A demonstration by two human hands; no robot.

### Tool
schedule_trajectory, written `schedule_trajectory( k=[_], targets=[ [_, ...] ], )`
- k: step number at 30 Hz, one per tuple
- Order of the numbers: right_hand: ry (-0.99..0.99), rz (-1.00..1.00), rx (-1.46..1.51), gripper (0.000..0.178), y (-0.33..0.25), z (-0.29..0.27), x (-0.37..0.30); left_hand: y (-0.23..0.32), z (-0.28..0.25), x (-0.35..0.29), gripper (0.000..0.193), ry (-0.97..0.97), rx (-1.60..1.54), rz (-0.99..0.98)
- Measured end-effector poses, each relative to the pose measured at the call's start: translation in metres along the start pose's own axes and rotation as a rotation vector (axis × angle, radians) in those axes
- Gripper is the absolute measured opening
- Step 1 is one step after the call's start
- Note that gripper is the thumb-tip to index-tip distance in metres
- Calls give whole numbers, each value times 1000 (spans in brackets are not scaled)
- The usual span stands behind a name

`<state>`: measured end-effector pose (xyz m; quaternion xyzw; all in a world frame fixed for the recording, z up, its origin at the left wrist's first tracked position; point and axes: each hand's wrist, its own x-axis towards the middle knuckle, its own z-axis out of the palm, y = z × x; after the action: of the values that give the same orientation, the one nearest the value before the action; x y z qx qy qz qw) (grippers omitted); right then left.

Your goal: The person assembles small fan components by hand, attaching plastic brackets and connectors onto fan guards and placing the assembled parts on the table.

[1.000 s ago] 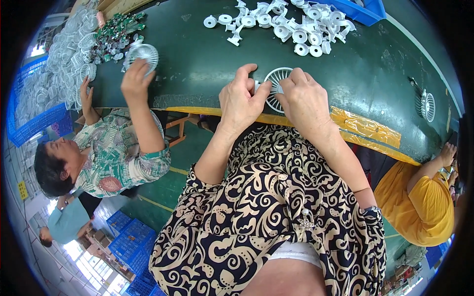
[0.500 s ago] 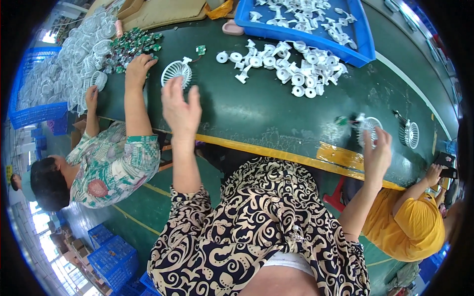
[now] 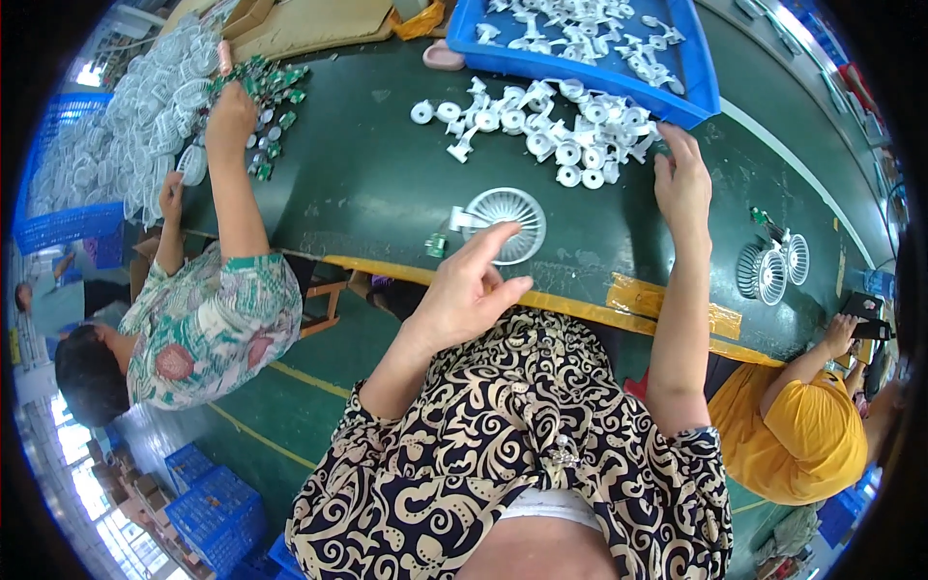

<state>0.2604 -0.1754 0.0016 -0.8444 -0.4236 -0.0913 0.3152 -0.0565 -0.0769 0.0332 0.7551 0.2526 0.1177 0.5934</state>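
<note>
A round white slatted plastic cage (image 3: pixel 512 215) lies in front of me, with a white neck on its left side. A small green circuit board (image 3: pixel 436 246) lies just left of it. My left hand (image 3: pixel 469 290) is open over the cage's near edge, index finger stretched across it and thumb apart. At the right end of a pile of small white plastic parts with round discs (image 3: pixel 568 155), my right hand (image 3: pixel 685 188) reaches in. Its fingers and thumb are apart, the fingertips at the outermost pieces; I see nothing held.
A blue tray (image 3: pixel 710 82) of more white parts stands behind the pile. Two slatted cages (image 3: pixel 769 277) lie at the right. A co-worker's hand (image 3: pixel 232 116) is at the circuit boards (image 3: pixel 275 87) on the left, near heaped cages (image 3: pixel 164 106). Another co-worker in yellow (image 3: pixel 817 425) sits right.
A cage with its board has come from the left to the middle along with my left hand. My right hand has left another cage at the right and moved to the white parts.
</note>
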Motion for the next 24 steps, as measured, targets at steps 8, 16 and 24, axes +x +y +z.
schedule_trajectory(
  k=[8, 16, 24],
  targets=[
    [-90, 181, 59, 33, 8, 0, -13, -11, -24, 5, 78, 193, 401, 112],
    [-145, 273, 9, 28, 0, -29, -80, -18, -24, 14, 39, 198, 596, 58],
    [-171, 246, -68, 30, -16, -46, -88, -14, -33, 22, 36, 15, 486, 112]
  ],
)
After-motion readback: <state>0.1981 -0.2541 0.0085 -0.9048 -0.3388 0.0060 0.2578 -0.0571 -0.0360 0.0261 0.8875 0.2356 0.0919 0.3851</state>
